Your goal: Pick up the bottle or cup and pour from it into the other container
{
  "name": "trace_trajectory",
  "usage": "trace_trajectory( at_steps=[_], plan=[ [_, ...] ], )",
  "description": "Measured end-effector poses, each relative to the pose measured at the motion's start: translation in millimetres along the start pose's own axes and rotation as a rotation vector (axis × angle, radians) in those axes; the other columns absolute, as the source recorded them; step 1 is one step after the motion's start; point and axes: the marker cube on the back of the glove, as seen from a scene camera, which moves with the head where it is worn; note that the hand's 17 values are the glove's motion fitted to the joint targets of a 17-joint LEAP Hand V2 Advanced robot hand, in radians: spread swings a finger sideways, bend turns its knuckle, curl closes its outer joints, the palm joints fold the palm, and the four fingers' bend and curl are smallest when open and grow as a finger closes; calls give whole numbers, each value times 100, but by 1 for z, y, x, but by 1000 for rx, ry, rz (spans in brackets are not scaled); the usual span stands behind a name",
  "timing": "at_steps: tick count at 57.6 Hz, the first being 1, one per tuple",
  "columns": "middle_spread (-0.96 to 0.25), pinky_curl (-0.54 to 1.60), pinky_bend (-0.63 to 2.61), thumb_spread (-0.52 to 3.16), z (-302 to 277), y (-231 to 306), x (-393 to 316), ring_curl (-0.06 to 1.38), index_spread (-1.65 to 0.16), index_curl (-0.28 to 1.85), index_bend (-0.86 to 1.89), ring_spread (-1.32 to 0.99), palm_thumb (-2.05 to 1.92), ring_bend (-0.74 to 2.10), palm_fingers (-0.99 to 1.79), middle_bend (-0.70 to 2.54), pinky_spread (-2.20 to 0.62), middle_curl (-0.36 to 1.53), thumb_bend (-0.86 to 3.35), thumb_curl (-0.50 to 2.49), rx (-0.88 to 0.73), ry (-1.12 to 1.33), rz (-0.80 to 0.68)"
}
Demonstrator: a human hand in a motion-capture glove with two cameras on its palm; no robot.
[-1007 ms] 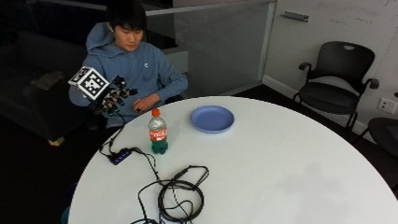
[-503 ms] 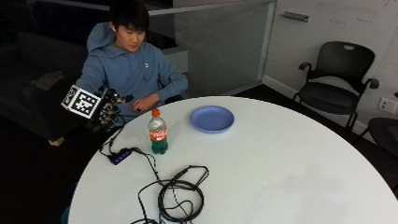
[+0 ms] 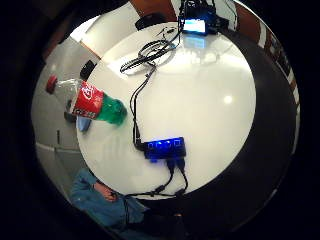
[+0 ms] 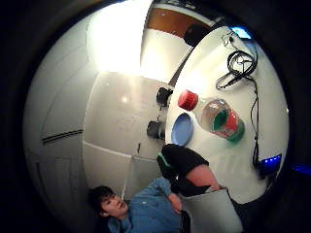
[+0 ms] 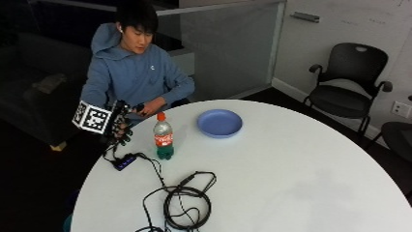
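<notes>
Gloved right hand (image 5: 119, 128), fingers loosely curled and empty, has dropped to the table edge, nearing the upright bottle (image 5: 163, 137); blue plate (image 5: 219, 123) waits at bottle's two o'clock.

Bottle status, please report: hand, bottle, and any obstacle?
Gloved right hand beside table edge, holding nothing. Bottle upright, capped, untouched; blue plate beyond it. USB hub and cables lie near the bottle.

Blue-grey hoodie (image 5: 132, 75) with hood down and long sleeves; black glove on right hand (image 5: 120, 128).
</notes>
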Motion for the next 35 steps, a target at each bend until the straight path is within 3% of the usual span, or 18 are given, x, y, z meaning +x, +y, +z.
trace_trajectory(
  at_steps=[35],
  plan=[
    [1,28,68,86,89,-35,-11,30,-36,20,13,11,51,48,5,20,21,34,-2,35,-81,-245,-29]
  ],
)
